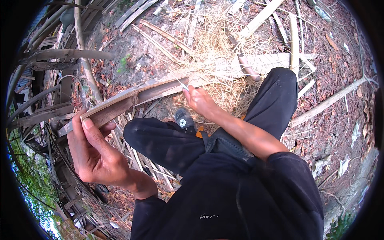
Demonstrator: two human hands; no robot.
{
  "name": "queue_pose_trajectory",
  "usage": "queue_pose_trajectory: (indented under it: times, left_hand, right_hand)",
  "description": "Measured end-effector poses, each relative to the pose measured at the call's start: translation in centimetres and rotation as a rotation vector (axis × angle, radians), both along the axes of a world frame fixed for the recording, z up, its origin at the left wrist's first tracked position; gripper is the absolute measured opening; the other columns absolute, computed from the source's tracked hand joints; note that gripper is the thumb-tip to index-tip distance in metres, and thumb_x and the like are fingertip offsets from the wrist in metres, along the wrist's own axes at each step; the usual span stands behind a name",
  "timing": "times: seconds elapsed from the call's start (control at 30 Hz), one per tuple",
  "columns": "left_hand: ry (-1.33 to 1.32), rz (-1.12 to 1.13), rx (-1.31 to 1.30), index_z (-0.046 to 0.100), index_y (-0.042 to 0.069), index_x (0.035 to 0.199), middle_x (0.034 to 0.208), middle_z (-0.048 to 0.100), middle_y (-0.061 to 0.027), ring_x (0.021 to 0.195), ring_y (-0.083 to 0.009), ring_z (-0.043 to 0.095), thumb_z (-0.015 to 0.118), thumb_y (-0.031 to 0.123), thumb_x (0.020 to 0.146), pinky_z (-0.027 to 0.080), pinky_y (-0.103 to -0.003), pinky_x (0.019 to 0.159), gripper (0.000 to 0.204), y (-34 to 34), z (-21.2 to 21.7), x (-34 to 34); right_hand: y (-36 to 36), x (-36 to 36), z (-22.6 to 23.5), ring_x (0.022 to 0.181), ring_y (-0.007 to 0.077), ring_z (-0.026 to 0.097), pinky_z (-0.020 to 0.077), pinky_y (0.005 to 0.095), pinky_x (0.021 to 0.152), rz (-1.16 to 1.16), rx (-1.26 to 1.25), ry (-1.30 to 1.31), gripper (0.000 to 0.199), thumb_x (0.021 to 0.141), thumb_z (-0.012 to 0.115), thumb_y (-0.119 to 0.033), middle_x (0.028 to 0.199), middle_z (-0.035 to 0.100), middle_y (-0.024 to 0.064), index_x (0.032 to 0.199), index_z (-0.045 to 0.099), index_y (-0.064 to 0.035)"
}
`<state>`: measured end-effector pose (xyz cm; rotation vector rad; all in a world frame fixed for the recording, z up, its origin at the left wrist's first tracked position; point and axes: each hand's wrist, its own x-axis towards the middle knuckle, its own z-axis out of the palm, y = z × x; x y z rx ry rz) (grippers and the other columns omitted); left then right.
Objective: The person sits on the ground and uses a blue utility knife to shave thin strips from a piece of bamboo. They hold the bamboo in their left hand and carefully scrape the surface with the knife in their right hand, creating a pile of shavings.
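Nearest to me is the black shirt [240,196] of the person sitting low over the work, dark trousers [276,92] spread to either side with the knees bent. The left hand [98,150] has its grip closed on the near end of a split bamboo length [154,91], thumb on top and fingers curled round the far edge. That piece slants up and away across the front of the left knee, its hollow side showing and a node partway along.

Near its other end, the right hand [199,101] is clenched round a slim blade [183,85], the tip set close to the bamboo; I can't tell whether it touches, and the handle is hidden in the fist. A grey canvas shoe [184,119] peeks out below.

Just beyond, a pale board [276,61] runs off to the right, and a brown wooden handle [249,69] lies across it, among a loose heap of straw-coloured shavings [218,44]. Further out, split strips [162,46] lie on the bare ground, with stacked timber [48,110] off to the left and a long branch [330,103] across the leaf litter at the right.
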<state>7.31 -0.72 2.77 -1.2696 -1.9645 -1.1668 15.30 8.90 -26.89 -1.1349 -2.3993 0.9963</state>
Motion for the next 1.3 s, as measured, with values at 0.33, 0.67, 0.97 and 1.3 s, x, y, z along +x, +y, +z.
queue_pose_trajectory:
  times: [0.33,0.67,0.97,1.3]
  left_hand:
    - [-0.041,0.102,0.039,0.064,-0.011,0.103,0.083,0.063,-0.0137,0.053,-0.0122,0.058,0.052,0.001,0.094,0.047,-0.021,0.047,0.02,0.1,-2.2,-1.4]
    - [-0.02,0.082,0.086,0.063,-0.012,0.106,0.084,0.065,-0.0153,0.054,-0.013,0.059,0.053,0.002,0.094,0.05,-0.021,0.048,0.021,0.6,-2.6,-2.1]
    - [-0.064,0.057,0.012,0.062,-0.012,0.106,0.086,0.065,-0.0148,0.056,-0.0132,0.061,0.054,0.001,0.093,0.052,-0.021,0.05,0.02,-1.5,-1.5,-2.2]
    - [-0.086,0.053,-0.043,0.062,-0.012,0.107,0.087,0.063,-0.0135,0.059,-0.0134,0.062,0.053,0.001,0.094,0.053,-0.021,0.053,0.02,-3.9,-0.3,-3.0]
  right_hand:
    - [2.0,0.5,1.2,0.07,0.0351,0.063,0.0533,0.0448,0.065,0.095,-0.344,-0.088,0.035,0.098,0.042,-0.029,0.071,0.061,0.0239,0.101,0.051,0.0049]
    - [2.1,-0.2,-6.9,0.075,0.0345,0.064,0.0545,0.043,0.073,0.08,0.085,-0.058,0.035,0.096,0.046,-0.032,0.076,0.063,0.0202,0.103,0.053,0.0012]
    - [1.8,-0.1,-11.9,0.098,0.0339,0.062,0.0516,0.0414,0.081,0.113,-0.045,-0.275,0.032,0.096,0.043,-0.026,0.099,0.061,0.0236,0.11,0.052,0.0012]
    - [1.8,-0.4,-10.1,0.092,0.0359,0.061,0.0494,0.0445,0.08,-0.039,-0.128,-0.252,0.038,0.099,0.04,-0.033,0.089,0.063,0.026,0.1,0.056,0.0014]
